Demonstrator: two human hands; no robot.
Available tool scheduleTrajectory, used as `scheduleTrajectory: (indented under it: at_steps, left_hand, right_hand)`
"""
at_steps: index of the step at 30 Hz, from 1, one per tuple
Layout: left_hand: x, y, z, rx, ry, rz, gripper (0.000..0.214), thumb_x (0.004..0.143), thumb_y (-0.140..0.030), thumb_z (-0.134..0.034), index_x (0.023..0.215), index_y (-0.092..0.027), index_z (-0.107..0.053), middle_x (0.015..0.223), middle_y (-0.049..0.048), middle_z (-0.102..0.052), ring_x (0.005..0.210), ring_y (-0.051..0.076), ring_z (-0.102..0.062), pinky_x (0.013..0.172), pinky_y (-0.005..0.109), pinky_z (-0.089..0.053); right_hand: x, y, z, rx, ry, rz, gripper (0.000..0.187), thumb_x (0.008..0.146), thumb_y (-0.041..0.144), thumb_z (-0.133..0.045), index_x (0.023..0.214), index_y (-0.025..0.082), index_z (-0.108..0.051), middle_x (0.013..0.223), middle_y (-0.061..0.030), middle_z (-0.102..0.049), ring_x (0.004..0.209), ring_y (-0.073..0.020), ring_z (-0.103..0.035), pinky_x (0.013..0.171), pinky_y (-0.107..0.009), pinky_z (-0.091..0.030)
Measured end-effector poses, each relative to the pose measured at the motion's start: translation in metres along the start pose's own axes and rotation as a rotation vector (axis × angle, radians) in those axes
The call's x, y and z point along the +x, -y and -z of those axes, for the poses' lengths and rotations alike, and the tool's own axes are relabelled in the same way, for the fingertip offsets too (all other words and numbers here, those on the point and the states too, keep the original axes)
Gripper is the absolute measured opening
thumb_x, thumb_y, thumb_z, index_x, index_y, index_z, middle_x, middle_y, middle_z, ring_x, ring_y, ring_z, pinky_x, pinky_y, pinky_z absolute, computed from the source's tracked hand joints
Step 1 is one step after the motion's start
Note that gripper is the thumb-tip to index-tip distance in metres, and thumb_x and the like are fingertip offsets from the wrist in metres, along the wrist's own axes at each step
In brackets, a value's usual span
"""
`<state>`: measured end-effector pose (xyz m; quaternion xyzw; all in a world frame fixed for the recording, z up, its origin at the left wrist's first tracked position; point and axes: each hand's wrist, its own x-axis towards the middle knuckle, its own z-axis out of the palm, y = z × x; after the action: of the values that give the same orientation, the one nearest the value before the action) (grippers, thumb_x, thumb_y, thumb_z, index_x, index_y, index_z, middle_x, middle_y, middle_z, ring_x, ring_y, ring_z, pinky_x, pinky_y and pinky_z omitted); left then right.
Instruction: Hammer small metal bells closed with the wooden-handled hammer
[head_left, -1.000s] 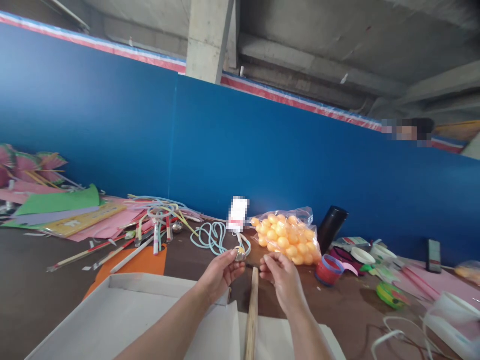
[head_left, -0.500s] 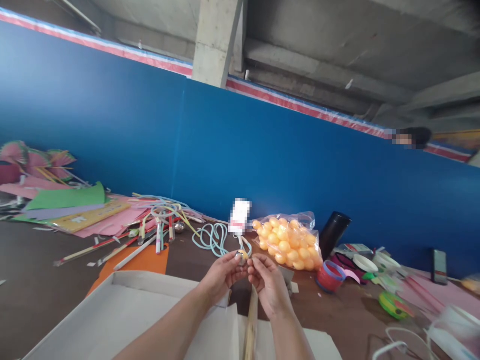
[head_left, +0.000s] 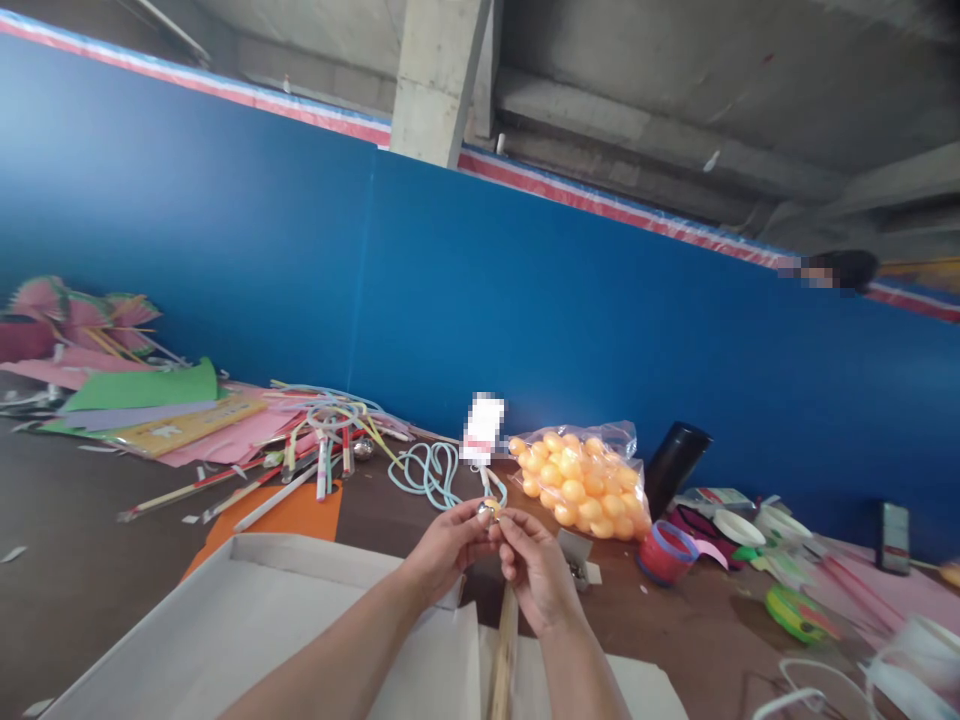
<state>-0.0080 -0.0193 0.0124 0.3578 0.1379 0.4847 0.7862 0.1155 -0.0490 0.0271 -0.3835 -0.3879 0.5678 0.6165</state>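
Between the thumb and fingers of my left hand (head_left: 442, 553) is a small shiny silver ball (head_left: 487, 511), which looks like a bell. Close against it, my right hand (head_left: 534, 568) has thumb and forefinger pinched together. Whatever those fingertips hold, if anything, is too small to make out. A wooden stick (head_left: 505, 650) lies below the hands, pointing away from me. Just right of my right hand stands a small open box (head_left: 574, 548) with small metal bits inside. Beyond the hands lie a clear bag of orange balls (head_left: 577, 482) and a coil of light blue cord (head_left: 426, 474).
A white tray-like box (head_left: 300, 620) fills the near left. Coloured paper (head_left: 142, 385), wrapped sticks and another silver ball (head_left: 363, 449) lie at left. To the right are a black bottle (head_left: 676, 465), a red cup (head_left: 667, 552), a green tape (head_left: 799, 612) and a phone (head_left: 894, 538).
The view has shifted slightly. My right fingers have turned a little against the silver ball, and more of the small open box shows. My left hand keeps its hold.
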Motion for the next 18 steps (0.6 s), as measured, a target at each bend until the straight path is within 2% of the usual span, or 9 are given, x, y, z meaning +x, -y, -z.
scheduleTrajectory:
  at_steps: [6,18]
  left_hand:
    - [0.0009,0.0005,0.0006,-0.005,0.009,0.005,0.028,0.072,-0.025,-0.064,0.096,-0.012,-0.061,0.077,0.0056,-0.06,0.067,0.011,-0.059,0.072,0.026,-0.046]
    - [-0.0007,-0.0004,-0.002,0.034,0.04,-0.002,0.025,0.071,-0.027,-0.065,0.092,-0.011,-0.062,0.075,0.0052,-0.059,0.07,0.012,-0.058,0.07,0.025,-0.045]
  right_hand:
    - [0.0006,0.0006,0.0015,0.013,-0.017,-0.029,0.021,0.066,0.029,-0.07,0.081,0.015,-0.064,0.064,-0.0004,-0.062,0.04,-0.0022,-0.041,0.034,-0.012,-0.026]
    - [0.0009,-0.0007,0.0091,0.052,0.041,-0.05,0.016,0.069,0.028,-0.068,0.076,0.016,-0.06,0.066,0.0007,-0.059,0.038,0.0001,-0.034,0.033,-0.011,-0.019]
